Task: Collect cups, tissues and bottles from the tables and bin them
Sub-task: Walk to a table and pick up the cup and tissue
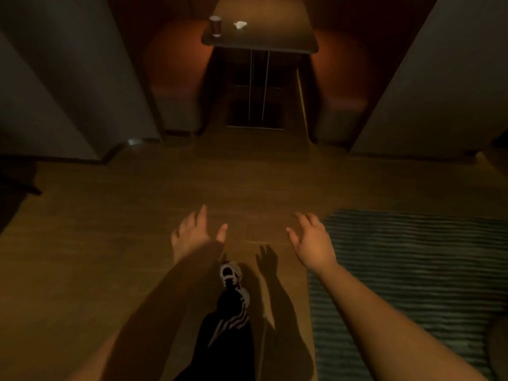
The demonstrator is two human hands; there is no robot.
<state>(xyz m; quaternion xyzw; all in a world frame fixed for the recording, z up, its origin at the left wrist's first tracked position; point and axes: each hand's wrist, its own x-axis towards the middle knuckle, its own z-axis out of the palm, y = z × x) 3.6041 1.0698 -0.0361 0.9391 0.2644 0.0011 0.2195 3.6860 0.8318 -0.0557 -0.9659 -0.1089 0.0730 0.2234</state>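
Left hand: the left hand (192,232) is hanging out in front over the floor (110,243), fingers spread loose, grasping nothing.
Right hand: the right hand (312,240) is reaching forward beside it, palm down, fingers relaxed and apart, also carrying nothing.
Cup: a dark red cup (215,26) is standing upright near the front left corner of the surface (275,42), well apart from both hands and straight ahead of them.
Tissue: a crumpled white tissue (240,24) is lying on the same surface, just to the right of the cup, not touching it.
Seats: orange seats (176,78) are flanking the surface on either side.
Walls: grey partitions (68,78) are narrowing the approach into the booth.
Rug: a striped rug (412,270) is lying under the right forearm.
Foot: a white shoe (231,273) is showing on the floor between the arms.
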